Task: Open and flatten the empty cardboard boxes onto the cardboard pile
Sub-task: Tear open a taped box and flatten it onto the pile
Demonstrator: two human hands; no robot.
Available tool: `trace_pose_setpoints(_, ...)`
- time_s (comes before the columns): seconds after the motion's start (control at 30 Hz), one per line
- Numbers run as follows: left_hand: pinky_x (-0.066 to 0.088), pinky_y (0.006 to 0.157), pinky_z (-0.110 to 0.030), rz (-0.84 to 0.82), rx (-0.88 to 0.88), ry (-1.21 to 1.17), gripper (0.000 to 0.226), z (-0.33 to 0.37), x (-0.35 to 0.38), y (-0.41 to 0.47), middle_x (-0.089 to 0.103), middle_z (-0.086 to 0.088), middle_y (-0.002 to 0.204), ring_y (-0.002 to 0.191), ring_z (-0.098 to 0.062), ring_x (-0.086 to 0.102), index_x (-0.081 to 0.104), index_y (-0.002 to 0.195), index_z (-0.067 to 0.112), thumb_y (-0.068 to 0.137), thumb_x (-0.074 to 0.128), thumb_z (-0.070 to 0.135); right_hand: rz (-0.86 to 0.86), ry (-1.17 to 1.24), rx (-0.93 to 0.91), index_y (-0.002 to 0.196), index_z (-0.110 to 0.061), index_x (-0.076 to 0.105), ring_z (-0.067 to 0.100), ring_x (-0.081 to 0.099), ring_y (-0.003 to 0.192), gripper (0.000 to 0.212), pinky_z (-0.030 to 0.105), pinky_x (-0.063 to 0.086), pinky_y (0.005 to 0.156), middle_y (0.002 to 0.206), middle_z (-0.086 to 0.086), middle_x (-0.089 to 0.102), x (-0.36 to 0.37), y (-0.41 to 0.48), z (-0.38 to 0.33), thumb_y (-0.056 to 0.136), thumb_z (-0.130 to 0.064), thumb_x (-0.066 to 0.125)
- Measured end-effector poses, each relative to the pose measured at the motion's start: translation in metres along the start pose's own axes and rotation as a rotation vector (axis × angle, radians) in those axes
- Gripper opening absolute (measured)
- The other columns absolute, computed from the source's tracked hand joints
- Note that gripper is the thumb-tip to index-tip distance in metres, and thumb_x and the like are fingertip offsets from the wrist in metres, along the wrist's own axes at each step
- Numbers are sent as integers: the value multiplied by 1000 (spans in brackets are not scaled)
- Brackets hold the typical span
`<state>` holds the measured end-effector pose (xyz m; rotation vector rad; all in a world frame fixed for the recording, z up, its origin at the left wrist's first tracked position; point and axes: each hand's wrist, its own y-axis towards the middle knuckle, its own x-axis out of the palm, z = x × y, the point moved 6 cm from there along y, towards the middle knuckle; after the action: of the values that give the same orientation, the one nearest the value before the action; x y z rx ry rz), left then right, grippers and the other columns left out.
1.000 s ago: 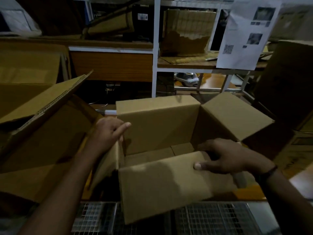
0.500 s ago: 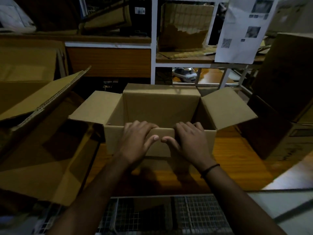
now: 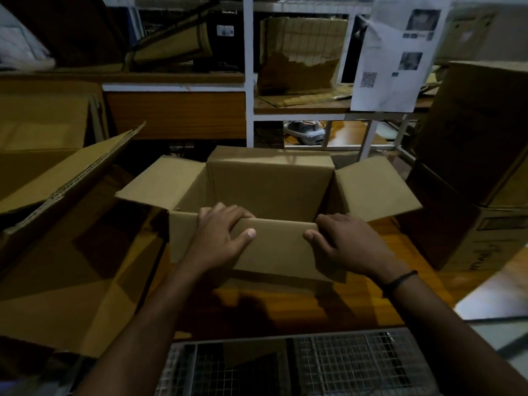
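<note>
An empty brown cardboard box [image 3: 271, 184] stands upright on the wooden table [image 3: 357, 307], its top flaps folded outward. The near flap hangs down over the front wall. My left hand [image 3: 221, 235] grips the box's near rim left of centre, fingers hooked inside and thumb on the outer flap. My right hand [image 3: 345, 244] grips the same rim further right in the same way. A heap of opened cardboard [image 3: 65, 247] lies at the left.
A tall closed carton [image 3: 471, 167] stands at the right, close to the box's right flap. White shelving [image 3: 248, 81] with torn cardboard and a hanging printed sheet [image 3: 394, 55] rises behind. A wire mesh rack [image 3: 328, 364] runs along the near edge below my arms.
The box, tilted toward me a second ago, now stands upright on the table. Both hands moved to its near rim, then slid apart along it.
</note>
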<state>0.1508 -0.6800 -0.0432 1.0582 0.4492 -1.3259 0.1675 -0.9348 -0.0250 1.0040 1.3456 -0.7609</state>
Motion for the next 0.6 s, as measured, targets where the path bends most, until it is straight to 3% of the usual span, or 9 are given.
trace_pose_setpoints(0.07, 33, 73, -30, 4, -50, -62, 18, -8, -6, 8, 51, 13, 99, 102, -13, 37, 58, 94, 46, 82, 51, 58, -31, -3, -59, 107, -30, 57, 9, 56, 95, 39, 32, 47, 100, 99, -8, 61, -9, -9, 3, 105, -57, 29)
trace_pose_setpoints(0.13, 33, 73, -35, 29, -79, -99, 20, -15, -14, 18, 51, 8, 94, 99, -17, 38, 63, 88, 38, 82, 49, 52, -56, -50, -97, 120, -31, 62, 10, 54, 122, 44, 38, 27, 121, 122, -7, 65, -14, -16, 13, 107, -54, 26)
trace_pose_setpoints(0.2, 31, 75, -38, 41, -96, -125, 24, -20, -18, 27, 51, 4, 92, 98, -19, 39, 65, 81, 32, 82, 45, 47, -114, -28, -145, 135, -31, 59, 8, 36, 145, 49, 40, 17, 126, 148, -8, 55, -13, -18, 24, 107, -55, 28)
trace_pose_setpoints(0.27, 30, 78, -40, 51, -123, -149, 28, -27, -21, 34, 51, 1, 91, 100, -21, 39, 66, 76, 29, 81, 43, 44, -142, 80, -228, 140, -32, 57, 4, 27, 148, 49, 38, 18, 125, 153, -11, 49, -12, -18, 30, 107, -53, 29)
trace_pose_setpoints(0.37, 33, 87, -44, 35, -137, -166, 34, -44, -22, 47, 55, -3, 88, 101, -25, 44, 65, 69, 29, 78, 39, 48, -43, 251, -281, 131, -31, 61, 7, 39, 137, 44, 34, 28, 117, 139, -11, 55, -9, -16, 36, 108, -51, 29)
trace_pose_setpoints(0.43, 34, 96, -47, -9, -124, -183, 36, -52, -23, 56, 59, -3, 81, 98, -29, 50, 65, 64, 30, 75, 37, 50, 100, 288, -301, 112, -27, 64, 12, 51, 114, 45, 39, 36, 110, 114, -7, 59, -4, -17, 35, 108, -53, 28)
trace_pose_setpoints(0.5, 32, 99, -50, -27, -99, -210, 39, -49, -24, 62, 59, -1, 71, 92, -22, 52, 63, 58, 22, 74, 40, 49, 282, 284, -313, 90, -25, 58, 14, 49, 88, 43, 42, 42, 95, 89, -7, 52, 3, -21, 30, 108, -52, 29)
trace_pose_setpoints(0.6, 34, 94, -48, 11, -107, -227, 34, -33, -19, 57, 58, -2, 79, 93, -8, 48, 65, 63, 19, 79, 50, 45, 583, 274, -250, 79, -21, 53, 15, 40, 75, 44, 37, 37, 75, 78, -3, 46, 14, -31, 19, 108, -45, 30)
